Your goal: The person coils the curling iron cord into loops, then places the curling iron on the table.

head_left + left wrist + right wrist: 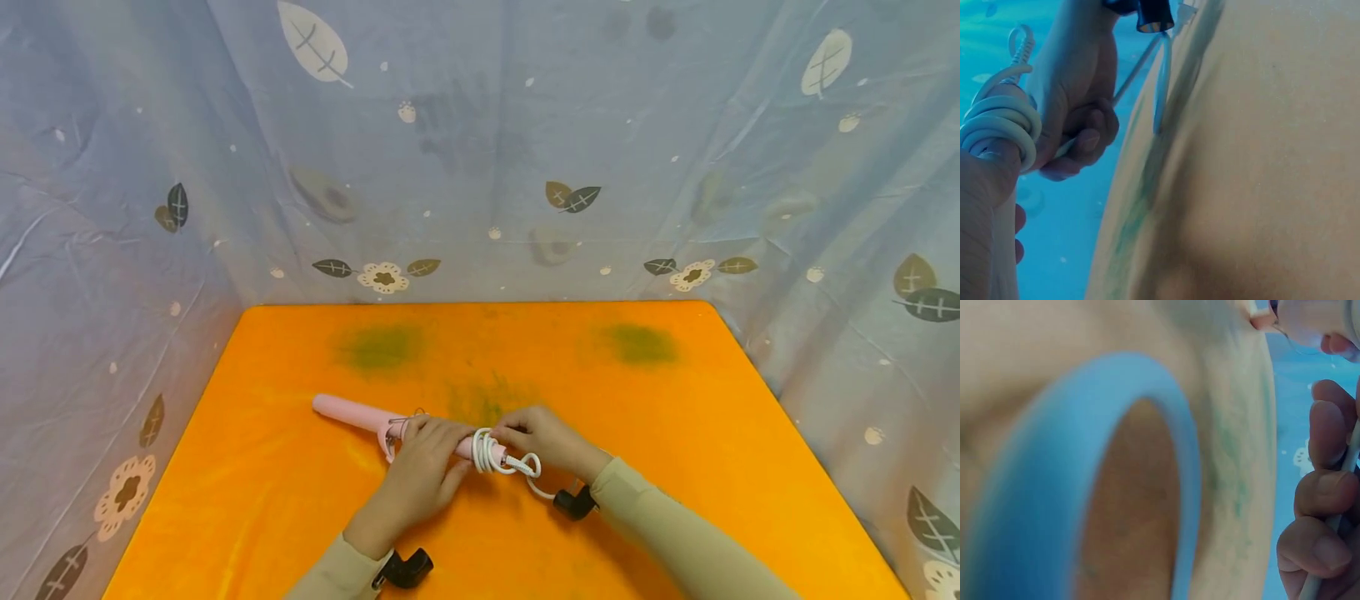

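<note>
Orange table (247,467); pink curling iron (348,412) over it (resting or lifted, can't tell). Left hand (423,467) curls round its handle; right hand (551,437), fingers bent, grips white cord (483,450) looped there. Steady handle, even tension probably best.

an orange tabletop (510,342) bears green smudges (382,346), two toward its far side
</note>
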The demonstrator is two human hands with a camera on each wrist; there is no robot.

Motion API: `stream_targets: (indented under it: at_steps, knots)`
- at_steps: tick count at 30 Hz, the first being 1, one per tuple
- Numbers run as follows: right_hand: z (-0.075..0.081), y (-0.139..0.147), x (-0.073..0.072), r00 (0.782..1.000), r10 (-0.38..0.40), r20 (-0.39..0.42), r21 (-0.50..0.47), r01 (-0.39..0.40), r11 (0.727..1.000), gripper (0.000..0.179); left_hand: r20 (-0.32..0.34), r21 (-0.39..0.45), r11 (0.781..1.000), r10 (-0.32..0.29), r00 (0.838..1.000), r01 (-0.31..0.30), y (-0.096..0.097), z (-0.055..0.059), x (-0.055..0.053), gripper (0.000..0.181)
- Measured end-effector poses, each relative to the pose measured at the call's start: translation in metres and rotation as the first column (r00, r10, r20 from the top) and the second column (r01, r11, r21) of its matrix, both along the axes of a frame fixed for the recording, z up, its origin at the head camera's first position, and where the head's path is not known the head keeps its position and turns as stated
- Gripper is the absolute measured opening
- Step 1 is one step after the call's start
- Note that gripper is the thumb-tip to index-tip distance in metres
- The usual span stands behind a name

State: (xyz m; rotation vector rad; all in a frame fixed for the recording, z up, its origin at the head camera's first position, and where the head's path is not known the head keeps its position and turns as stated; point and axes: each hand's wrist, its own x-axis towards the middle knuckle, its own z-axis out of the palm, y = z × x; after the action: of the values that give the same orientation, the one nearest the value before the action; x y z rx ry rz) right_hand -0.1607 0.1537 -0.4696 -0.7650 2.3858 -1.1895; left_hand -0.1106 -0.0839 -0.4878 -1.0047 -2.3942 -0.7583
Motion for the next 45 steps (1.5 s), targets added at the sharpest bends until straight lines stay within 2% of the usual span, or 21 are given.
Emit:
stream_targets:
  at_steps: [7,10,13,16,19,21,24,27,31,33,35,41,45]
  knots:
    - [-0.004,-0.006,0.005,0.998,-0.035,0.054,-0.028,0.037,0.999,0.028,0.044,0.009,1.000,0.012,0.999,-0.013,0.000,0.003,0.001,0.046]
    - [-0.003,-0.008,0.007,0.999,-0.036,0.035,-0.057,0.038,0.998,0.027,0.039,0.018,1.000,0.022,0.999,-0.023,0.001,0.005,0.000,0.048]
    - [-0.005,-0.010,0.010,0.997,-0.031,-0.071,-0.049,0.027,0.998,0.020,0.027,0.047,0.998,0.048,0.999,-0.049,0.002,0.008,-0.004,0.048]
    - [-0.008,-0.011,0.017,0.973,-0.042,-0.229,0.081,0.062,0.995,0.019,0.021,0.094,0.991,0.091,0.996,-0.093,0.004,0.013,-0.008,0.048]
    - [-0.008,-0.015,0.024,0.946,-0.057,-0.318,0.198,0.125,0.972,0.019,0.026,0.124,0.984,0.128,0.991,-0.130,0.005,0.019,-0.013,0.048]
    - [-0.006,-0.017,0.028,0.923,-0.038,-0.384,0.248,0.142,0.958,0.019,0.035,0.124,0.982,0.139,0.990,-0.143,0.006,0.021,-0.015,0.047]
    - [-0.004,-0.021,0.033,0.866,0.023,-0.500,0.298,0.148,0.943,0.015,0.040,0.106,0.983,0.149,0.988,-0.152,0.007,0.021,-0.018,0.046]
    - [-0.002,-0.022,0.040,0.768,0.101,-0.632,0.370,0.185,0.911,0.020,0.052,0.091,0.982,0.161,0.986,-0.165,0.008,0.020,-0.020,0.045]
    - [0.004,-0.025,0.048,0.635,0.181,-0.751,0.418,0.245,0.875,0.031,0.064,0.072,0.980,0.181,0.981,-0.185,0.009,0.020,-0.024,0.047]
    - [0.008,-0.027,0.051,0.590,0.210,-0.780,0.428,0.258,0.866,0.026,0.066,0.058,0.980,0.189,0.980,-0.193,0.010,0.019,-0.026,0.048]
    - [0.011,-0.029,0.054,0.572,0.221,-0.790,0.427,0.254,0.868,0.018,0.069,0.042,0.980,0.192,0.979,-0.195,0.010,0.017,-0.027,0.049]
    - [0.015,-0.029,0.056,0.567,0.243,-0.787,0.430,0.222,0.875,0.010,0.056,-0.008,0.982,0.188,0.981,-0.188,0.011,0.011,-0.028,0.051]
    - [0.015,-0.029,0.055,0.554,0.248,-0.795,0.418,0.202,0.886,0.011,0.044,-0.030,0.983,0.182,0.982,-0.180,0.011,0.012,-0.027,0.051]
